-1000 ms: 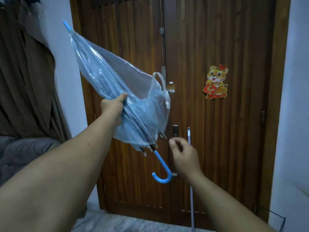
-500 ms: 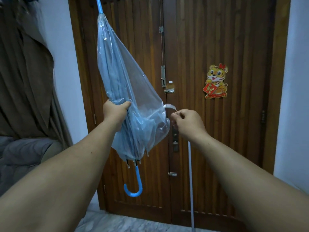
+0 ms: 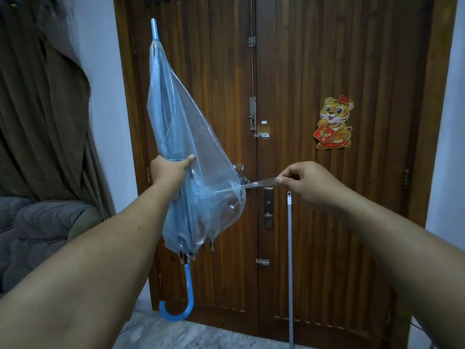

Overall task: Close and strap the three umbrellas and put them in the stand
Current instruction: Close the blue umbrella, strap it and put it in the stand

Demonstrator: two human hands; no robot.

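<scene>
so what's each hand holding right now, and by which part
Left hand grips the clear blue umbrella around its folded canopy, mid-length. Right hand pinches the free end of its strap.

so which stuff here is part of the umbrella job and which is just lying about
In the job:
clear blue umbrella, gripped by left hand
closing strap, pinched by right hand

Just lying about:
pole against the door
tiger sticker
curtain

Umbrella clear bluish, handle blue; door brown; sticker yellow-red.
</scene>
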